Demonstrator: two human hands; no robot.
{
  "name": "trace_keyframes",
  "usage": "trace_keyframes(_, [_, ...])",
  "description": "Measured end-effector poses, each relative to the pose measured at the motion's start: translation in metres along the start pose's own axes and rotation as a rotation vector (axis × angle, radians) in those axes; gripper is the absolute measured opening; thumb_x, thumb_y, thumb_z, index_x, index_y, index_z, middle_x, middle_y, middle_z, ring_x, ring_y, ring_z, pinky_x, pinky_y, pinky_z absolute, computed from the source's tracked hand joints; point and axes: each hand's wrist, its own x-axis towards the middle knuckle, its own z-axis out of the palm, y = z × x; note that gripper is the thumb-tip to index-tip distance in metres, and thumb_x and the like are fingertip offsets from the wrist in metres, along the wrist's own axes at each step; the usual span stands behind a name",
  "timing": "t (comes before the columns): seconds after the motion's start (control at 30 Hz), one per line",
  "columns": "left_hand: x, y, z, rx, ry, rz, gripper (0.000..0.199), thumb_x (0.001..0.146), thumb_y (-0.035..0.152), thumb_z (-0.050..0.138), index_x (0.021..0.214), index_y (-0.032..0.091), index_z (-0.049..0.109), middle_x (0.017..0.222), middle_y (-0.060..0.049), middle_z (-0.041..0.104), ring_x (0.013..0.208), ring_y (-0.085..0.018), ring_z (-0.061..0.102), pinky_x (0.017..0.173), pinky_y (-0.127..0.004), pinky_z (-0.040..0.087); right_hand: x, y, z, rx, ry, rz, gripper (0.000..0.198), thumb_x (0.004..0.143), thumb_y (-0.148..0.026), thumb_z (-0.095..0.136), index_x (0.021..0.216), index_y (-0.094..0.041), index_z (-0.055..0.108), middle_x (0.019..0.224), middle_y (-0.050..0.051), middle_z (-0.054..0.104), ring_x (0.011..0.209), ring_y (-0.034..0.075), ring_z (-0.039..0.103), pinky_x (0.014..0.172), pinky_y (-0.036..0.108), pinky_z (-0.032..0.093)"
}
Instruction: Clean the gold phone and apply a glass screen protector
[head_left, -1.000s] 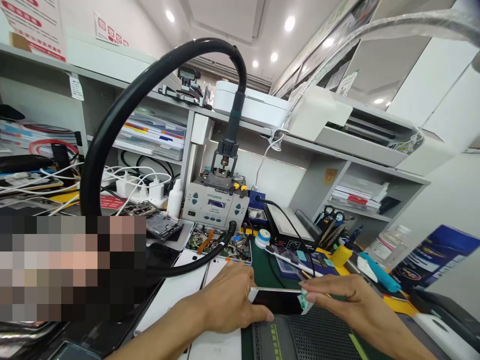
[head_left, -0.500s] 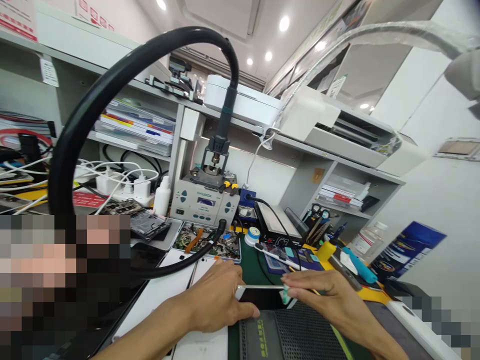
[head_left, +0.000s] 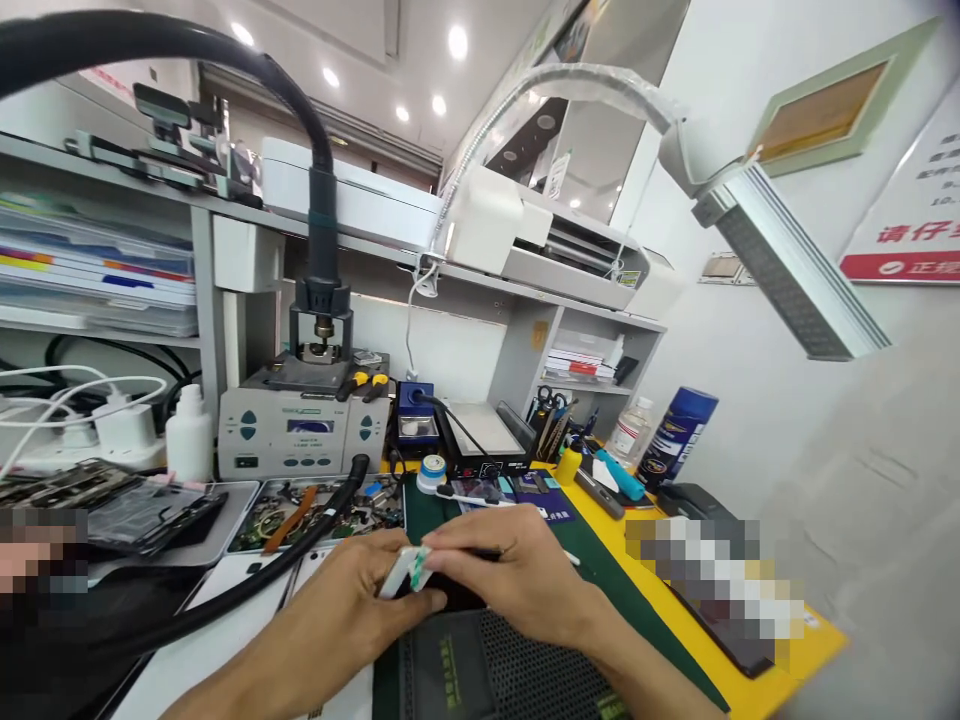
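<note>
My left hand (head_left: 360, 590) is closed around the side of a mobile phone (head_left: 393, 576), whose pale edge shows between thumb and fingers. Most of its dark screen is hidden behind my right hand (head_left: 517, 570). Between the right thumb and fingertips is pinched a small crumpled white-and-green piece (head_left: 418, 568), pressed against the phone's left end; I cannot tell whether it is cloth or film. Below both hands lies a dark perforated pad (head_left: 525, 660) on the green mat (head_left: 585, 560).
A grey hot-air station (head_left: 300, 430) stands behind, with a tray of circuit boards (head_left: 330, 505) before it. A black hose (head_left: 247, 590) arcs across the left. Beyond the hands are a small round tub (head_left: 432, 474) and a brush (head_left: 472, 497). Bottles and a blue can (head_left: 679, 435) stand right.
The camera view has swung to the right. My right hand has moved left along the phone, carrying the white-and-green piece from its right end to its left end. The phone is more tilted.
</note>
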Motion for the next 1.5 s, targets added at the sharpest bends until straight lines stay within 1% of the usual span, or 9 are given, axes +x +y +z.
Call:
trace_keyframes(0.1, [0.000,0.013,-0.007,-0.087,0.119,-0.019,0.031,0.092,0.050,0.065,0.083,0.022,0.076,0.096,0.000,0.073,0.096,-0.025,0.066,0.084,-0.027,0.051,-0.005,0.000,-0.015,0.076,0.120,0.087,0.015,0.091,-0.032,0.077,0.101,-0.024,0.085,0.096,0.002,0.084,0.085,0.020,0.080,0.076,0.026,0.063])
trace_keyframes(0.23, [-0.002,0.018,-0.009,-0.205,0.272,-0.010,0.032,0.087,0.053,0.073,0.100,0.026,0.082,0.096,-0.001,0.078,0.097,-0.028,0.070,0.091,-0.033,0.054,-0.010,0.003,-0.018,0.154,0.200,0.140,0.016,0.089,-0.034,0.079,0.103,-0.029,0.085,0.096,-0.001,0.084,0.087,0.022,0.080,0.078,0.029,0.065])
trace_keyframes(0.43, [-0.003,0.023,0.003,-0.367,0.224,0.006,0.035,0.093,0.048,0.070,0.119,0.026,0.078,0.111,0.001,0.079,0.112,-0.027,0.069,0.102,-0.035,0.052,-0.012,0.004,-0.010,0.206,0.279,0.143,0.017,0.090,-0.035,0.077,0.107,-0.034,0.083,0.098,-0.002,0.084,0.091,0.024,0.080,0.084,0.031,0.065])
trace_keyframes(0.73, [-0.004,0.028,0.005,-0.380,0.216,0.080,0.032,0.095,0.043,0.066,0.118,0.024,0.079,0.107,0.000,0.078,0.109,-0.026,0.068,0.099,-0.033,0.052,-0.012,0.003,-0.003,0.039,0.484,0.097,0.017,0.087,-0.040,0.079,0.101,-0.033,0.085,0.092,0.001,0.084,0.076,0.023,0.081,0.074,0.029,0.068])
trace_keyframes(0.93, [-0.005,0.027,0.006,-0.306,0.251,0.055,0.031,0.094,0.045,0.064,0.097,0.019,0.080,0.091,-0.001,0.074,0.088,-0.022,0.062,0.083,-0.029,0.051,-0.010,-0.004,-0.007,-0.122,0.458,-0.029,0.014,0.088,-0.034,0.077,0.099,-0.032,0.086,0.097,0.001,0.084,0.087,0.025,0.081,0.079,0.027,0.067])
trace_keyframes(1.1, [-0.006,0.026,0.008,-0.255,0.276,0.055,0.032,0.091,0.044,0.066,0.078,0.016,0.074,0.070,0.003,0.061,0.069,-0.015,0.049,0.064,-0.023,0.041,-0.001,-0.013,-0.009,-0.196,0.408,-0.130,0.013,0.090,-0.028,0.074,0.096,-0.032,0.085,0.097,-0.001,0.084,0.087,0.022,0.081,0.081,0.023,0.066])
trace_keyframes(1.23, [-0.003,0.030,0.013,-0.218,0.267,0.067,0.037,0.092,0.049,0.062,0.078,0.017,0.073,0.070,0.002,0.060,0.071,-0.016,0.050,0.065,-0.024,0.042,0.006,-0.026,0.002,-0.231,0.311,-0.221,0.013,0.091,-0.023,0.072,0.095,-0.028,0.084,0.095,0.001,0.084,0.085,0.021,0.081,0.081,0.021,0.065])
trace_keyframes(1.37, [0.000,0.031,0.021,-0.174,0.246,0.045,0.037,0.090,0.051,0.062,0.080,0.018,0.072,0.073,-0.002,0.063,0.077,-0.021,0.056,0.067,-0.027,0.045,0.008,-0.034,0.015,-0.280,0.308,-0.355,0.014,0.090,-0.016,0.070,0.094,-0.025,0.081,0.092,0.002,0.084,0.083,0.021,0.080,0.078,0.024,0.065])
trace_keyframes(1.5, [0.002,0.023,0.027,-0.124,0.179,-0.011,0.032,0.087,0.046,0.062,0.070,0.019,0.063,0.066,0.000,0.056,0.070,-0.020,0.053,0.061,-0.027,0.042,0.007,-0.032,0.015,-0.293,0.318,-0.325,0.014,0.091,-0.016,0.070,0.094,-0.024,0.080,0.091,0.004,0.083,0.082,0.021,0.080,0.077,0.025,0.064])
